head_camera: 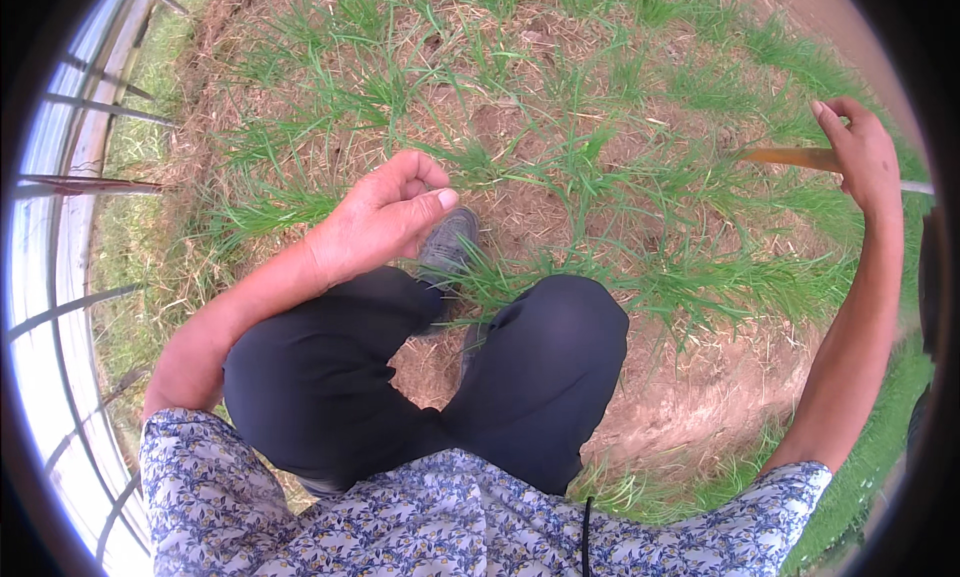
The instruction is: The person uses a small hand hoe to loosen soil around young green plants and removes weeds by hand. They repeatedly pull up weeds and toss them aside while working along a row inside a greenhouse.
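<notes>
My left hand (386,213) hovers above my left knee and shoe, its fingers loosely curled and nothing visible in it. Off to the right, my right hand (866,153) is raised over the grass-like plants, thumb and index finger apart. A flat, yellow-brown strip or handle (795,158) runs up to the palm side of that hand; whether the fingers hold it or it lies behind them cannot be told. Tufts of narrow-leaved green plants (592,157) grow in the soil before me, with another tuft (277,213) beside my left forearm.
Dry straw and bare soil (525,217) lie between the plants. My grey shoe (450,239) rests among them. At the left stand a pale sheet wall (45,262) and thin curved bars (112,108). A pale rod (916,187) shows beyond my right wrist.
</notes>
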